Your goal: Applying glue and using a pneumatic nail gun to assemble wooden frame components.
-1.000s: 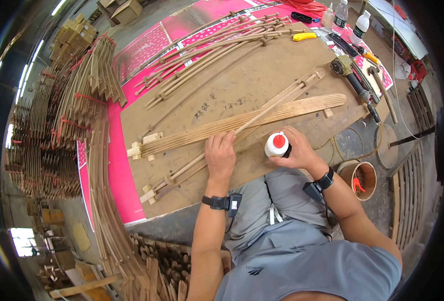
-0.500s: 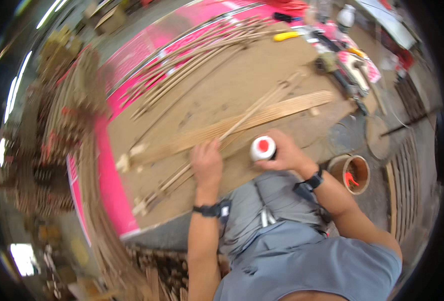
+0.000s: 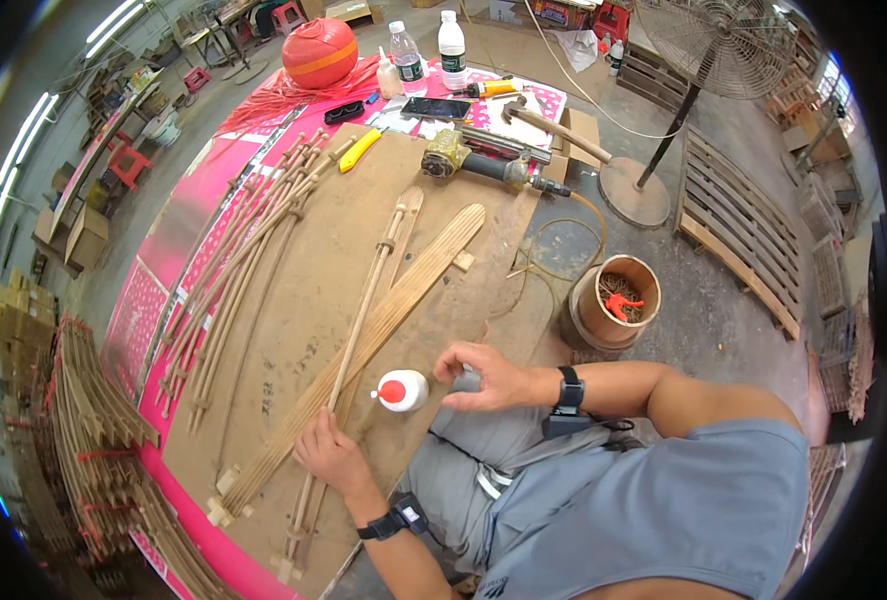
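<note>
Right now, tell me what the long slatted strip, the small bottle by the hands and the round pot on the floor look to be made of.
Slatted strip: pale bare wood or bamboo, matte, with lengthwise grain lines. Small bottle: smooth white plastic with a red cap, slightly glossy. Round pot: brown, possibly clay or rusted metal; dull surface, hard to settle. The left hand rests on the strip; the right hand touches the bottle.

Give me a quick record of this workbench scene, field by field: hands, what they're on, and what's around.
Left hand: pressed flat on the long ribbed wooden slat
Right hand: open, beside the white glue bottle, whether touching it is unclear
Glue bottle: red cap, lying on the board
Work surface: brown board over a pink sheet
Beside the slat: thin wooden rod, bundle of curved sticks
Far end: power tool, hammer, two water bottles
Floor: bucket, fan
</note>
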Motion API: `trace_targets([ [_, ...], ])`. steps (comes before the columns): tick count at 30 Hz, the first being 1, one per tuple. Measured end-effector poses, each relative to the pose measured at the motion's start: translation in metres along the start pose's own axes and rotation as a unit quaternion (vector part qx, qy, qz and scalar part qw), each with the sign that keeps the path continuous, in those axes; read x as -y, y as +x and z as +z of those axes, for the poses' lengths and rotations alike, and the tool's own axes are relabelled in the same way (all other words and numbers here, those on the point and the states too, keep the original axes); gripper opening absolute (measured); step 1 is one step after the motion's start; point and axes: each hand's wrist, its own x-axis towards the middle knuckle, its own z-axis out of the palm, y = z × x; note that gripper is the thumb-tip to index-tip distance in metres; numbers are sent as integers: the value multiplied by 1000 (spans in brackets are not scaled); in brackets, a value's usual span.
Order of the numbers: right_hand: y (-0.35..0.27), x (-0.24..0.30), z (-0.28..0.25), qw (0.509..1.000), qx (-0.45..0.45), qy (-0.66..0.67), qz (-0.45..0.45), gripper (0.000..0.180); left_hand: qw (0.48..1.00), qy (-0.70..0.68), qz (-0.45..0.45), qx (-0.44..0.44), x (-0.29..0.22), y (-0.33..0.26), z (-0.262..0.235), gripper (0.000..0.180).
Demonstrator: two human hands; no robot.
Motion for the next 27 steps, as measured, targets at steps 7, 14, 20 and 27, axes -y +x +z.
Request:
trace_targets([
  [7, -5, 6, 19, 829, 135, 378, 390, 54, 1000, -2, -10, 7, 3, 2, -4, 16],
  [14, 20, 23, 43, 571, 124, 655, 479, 85, 1000, 0, -1, -1, 5, 2, -2, 16],
  [20, 26, 13, 73, 518, 12, 723, 458, 81, 1000, 28, -2, 11, 7, -8, 1, 21],
  [27, 36, 21, 28, 716, -67, 597, 357, 42, 999, 0, -18, 31, 9, -14, 3, 24],
])
